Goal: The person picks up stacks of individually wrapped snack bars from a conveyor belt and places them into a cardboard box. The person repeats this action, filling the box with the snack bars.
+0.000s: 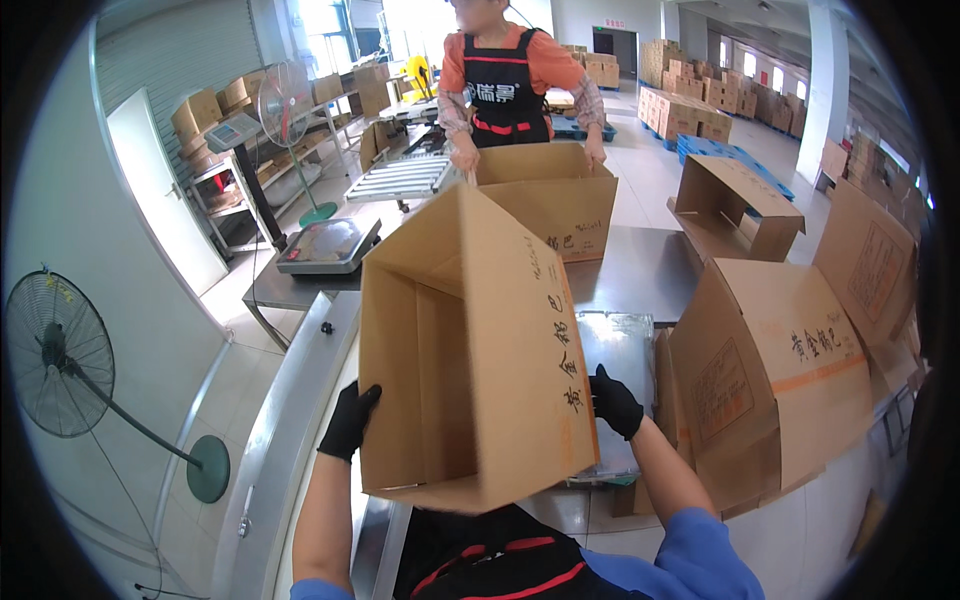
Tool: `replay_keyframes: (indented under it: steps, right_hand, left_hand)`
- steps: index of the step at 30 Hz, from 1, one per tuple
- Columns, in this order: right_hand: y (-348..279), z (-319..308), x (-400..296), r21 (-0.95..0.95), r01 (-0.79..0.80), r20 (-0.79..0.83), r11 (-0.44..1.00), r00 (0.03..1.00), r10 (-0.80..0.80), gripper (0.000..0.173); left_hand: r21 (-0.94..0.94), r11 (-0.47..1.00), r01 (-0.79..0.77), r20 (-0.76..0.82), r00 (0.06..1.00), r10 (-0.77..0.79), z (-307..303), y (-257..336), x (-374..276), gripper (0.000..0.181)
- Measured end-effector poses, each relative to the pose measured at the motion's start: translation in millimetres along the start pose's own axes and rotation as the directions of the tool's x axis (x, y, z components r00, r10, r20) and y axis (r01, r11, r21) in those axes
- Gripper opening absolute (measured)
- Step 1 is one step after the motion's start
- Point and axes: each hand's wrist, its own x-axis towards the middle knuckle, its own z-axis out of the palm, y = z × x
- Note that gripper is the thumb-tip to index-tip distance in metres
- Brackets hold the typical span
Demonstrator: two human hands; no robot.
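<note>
An open cardboard box [525, 360] is held up before me, tilted, its hollow side facing left and up. Printed characters and an orange stripe run along its outer panel. My left hand [351, 420], in a black glove, grips the box's left edge with the thumb on the inside. On the opposite side my right hand [616, 401], also black-gloved, holds the box low on its printed side; some fingertips are hidden behind it. Beyond, a second open cardboard box [555, 202] stands on the metal table [637, 262], with a co-worker's hands at its upper edges.
Several opened cartons [810, 360] crowd the right side. A platform scale [330, 244] sits at the table's left end. A metal conveyor edge [300, 420] runs along my left. Two floor fans, one nearby [60, 360], stand left. Across the table is the co-worker [502, 82].
</note>
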Motion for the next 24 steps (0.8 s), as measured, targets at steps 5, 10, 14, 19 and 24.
replay_keyframes:
  steps: [5, 10, 14, 19, 24]
  right_hand:
    - [93.9, -28.2, 29.4, -0.069, 0.000, -0.227, 0.998, 0.974, -0.016, 0.061]
    - [46.6, -43.2, -1.5, -0.131, 0.409, -0.188, 0.903, 0.884, -0.428, 0.061]
    - [-48.6, -14.2, -38.6, 0.210, 0.480, -0.142, 0.852, 0.877, -0.459, 0.052]
    - [-93.3, -18.9, -70.1, -0.319, 0.311, -0.146, 0.895, 0.917, -0.370, 0.063]
    - [-72.4, -78.6, -82.0, -0.002, 0.383, -0.119, 0.924, 0.917, -0.380, 0.064]
  left_hand:
    - [0.073, 0.984, -0.164, 0.068, 0.985, 0.159, 87.5, -16.5, 32.1, 0.062]
    - [0.448, 0.790, -0.418, 0.057, 0.895, 0.441, 176.8, -45.2, 37.3, 0.074]
    - [0.381, 0.835, -0.398, 0.136, 0.917, 0.375, 186.6, -18.9, 52.3, 0.079]
    - [0.451, 0.832, -0.323, 0.153, 0.946, 0.284, 159.5, -23.0, 79.3, 0.071]
    - [0.048, 0.998, -0.050, 0.165, 0.985, 0.042, 82.3, -24.7, 86.6, 0.066]
